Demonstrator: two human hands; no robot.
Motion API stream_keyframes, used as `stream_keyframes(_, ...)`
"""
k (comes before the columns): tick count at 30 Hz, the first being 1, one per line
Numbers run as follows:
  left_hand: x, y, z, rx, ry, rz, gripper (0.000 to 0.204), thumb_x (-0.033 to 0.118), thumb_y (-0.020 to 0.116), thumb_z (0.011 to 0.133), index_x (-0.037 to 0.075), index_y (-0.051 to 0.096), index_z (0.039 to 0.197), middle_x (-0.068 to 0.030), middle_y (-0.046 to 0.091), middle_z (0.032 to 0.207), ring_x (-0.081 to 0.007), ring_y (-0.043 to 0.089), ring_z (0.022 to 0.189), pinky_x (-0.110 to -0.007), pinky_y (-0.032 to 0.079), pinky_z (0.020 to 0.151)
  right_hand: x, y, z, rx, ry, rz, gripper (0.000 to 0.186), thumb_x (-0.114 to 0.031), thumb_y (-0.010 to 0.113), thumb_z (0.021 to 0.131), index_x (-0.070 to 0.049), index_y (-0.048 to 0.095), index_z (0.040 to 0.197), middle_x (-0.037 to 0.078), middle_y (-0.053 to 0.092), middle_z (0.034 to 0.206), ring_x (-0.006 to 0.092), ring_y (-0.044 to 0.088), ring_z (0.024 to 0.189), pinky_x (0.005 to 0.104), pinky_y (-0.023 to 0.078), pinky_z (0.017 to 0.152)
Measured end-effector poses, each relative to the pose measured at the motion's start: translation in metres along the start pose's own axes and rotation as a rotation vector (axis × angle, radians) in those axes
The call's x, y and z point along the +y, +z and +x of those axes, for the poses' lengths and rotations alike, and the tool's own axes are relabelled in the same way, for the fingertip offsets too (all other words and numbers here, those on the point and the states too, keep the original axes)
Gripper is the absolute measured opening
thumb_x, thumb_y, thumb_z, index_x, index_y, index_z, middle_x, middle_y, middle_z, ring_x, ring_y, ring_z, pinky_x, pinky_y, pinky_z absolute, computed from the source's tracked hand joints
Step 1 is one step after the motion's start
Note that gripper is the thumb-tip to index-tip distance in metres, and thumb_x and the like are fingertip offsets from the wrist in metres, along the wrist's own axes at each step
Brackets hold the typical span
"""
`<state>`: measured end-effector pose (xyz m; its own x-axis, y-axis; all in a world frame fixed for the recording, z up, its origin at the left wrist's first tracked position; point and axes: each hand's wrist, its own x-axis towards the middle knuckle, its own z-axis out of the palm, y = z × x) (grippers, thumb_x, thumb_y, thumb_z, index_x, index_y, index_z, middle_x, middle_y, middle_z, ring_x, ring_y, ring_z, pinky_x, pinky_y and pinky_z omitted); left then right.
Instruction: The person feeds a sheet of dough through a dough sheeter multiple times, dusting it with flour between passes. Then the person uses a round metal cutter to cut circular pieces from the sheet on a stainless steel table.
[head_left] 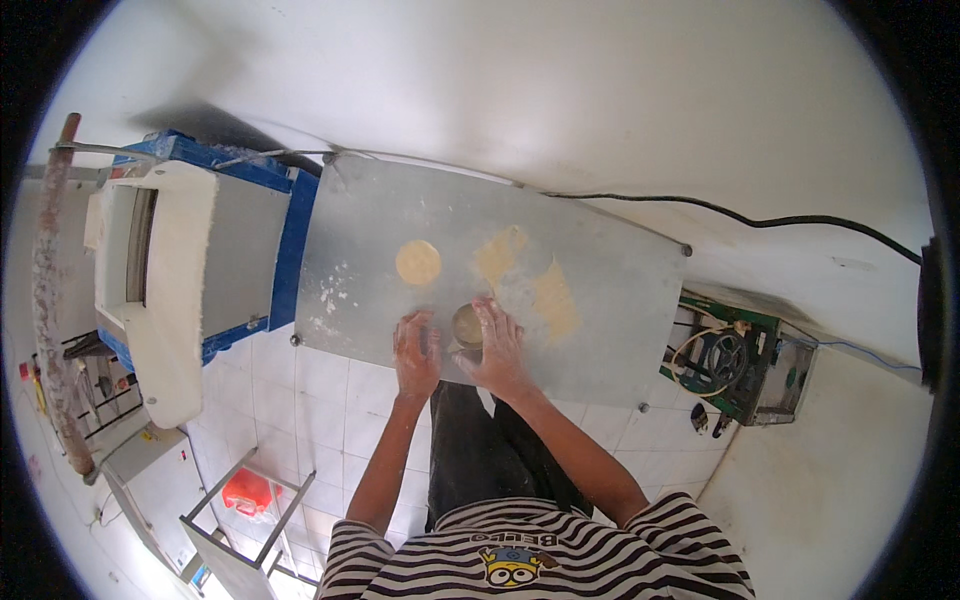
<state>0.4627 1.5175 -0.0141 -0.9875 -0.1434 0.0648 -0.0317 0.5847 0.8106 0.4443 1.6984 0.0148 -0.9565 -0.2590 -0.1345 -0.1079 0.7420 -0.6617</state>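
My right hand curls around a round, brownish-grey piece, a cup or ring by its outline, which rests on the table near its front edge. What it is made of I cannot make out. My left hand is just left of it, fingers stretched forward over the same edge and holding nothing visible. Both hands look dusted with flour. Beyond the left hand a flat, pale yellow dough disc lies on the grey tabletop. Two ragged pale yellow patches, one farther back and one to the right, mark the surface.
A white and blue machine stands against the table's left end, with a long rod beyond it. Green-framed equipment with a wheel is at the right. A black cable runs along the wall. A metal frame and red container are lower left.
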Motion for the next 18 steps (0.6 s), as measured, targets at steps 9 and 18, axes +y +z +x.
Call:
stream_keyframes(9, 0.048, 0.058, -0.006, -0.036, 0.177, 0.033, 0.027, 0.009, 0.065, 0.096, 0.005, 0.067, 0.122, -0.0174, 0.067, 0.123, -0.0407, 0.062, 0.112, -0.05, 0.048, 0.099, 0.074, -0.057, -0.032, 0.387, 0.069, 0.212, 0.103, -0.012, 0.092, 0.07, 0.0, 0.036, 0.155, 0.02, 0.053, 0.144, 0.0392, 0.048, 0.135, 0.0504, 0.041, 0.114)
stream_keyframes(18, 0.067, 0.129, 0.037, -0.188, 0.317, 0.08, 0.033, 0.003, 0.065, 0.089, 0.005, 0.069, 0.122, -0.0147, 0.066, 0.125, -0.0383, 0.062, 0.113, -0.05, 0.048, 0.1, 0.123, -0.053, -0.032, 0.429, 0.04, 0.101, 0.102, -0.008, 0.092, 0.068, 0.0, 0.037, 0.154, 0.018, 0.053, 0.148, 0.0403, 0.049, 0.133, 0.0525, 0.041, 0.112)
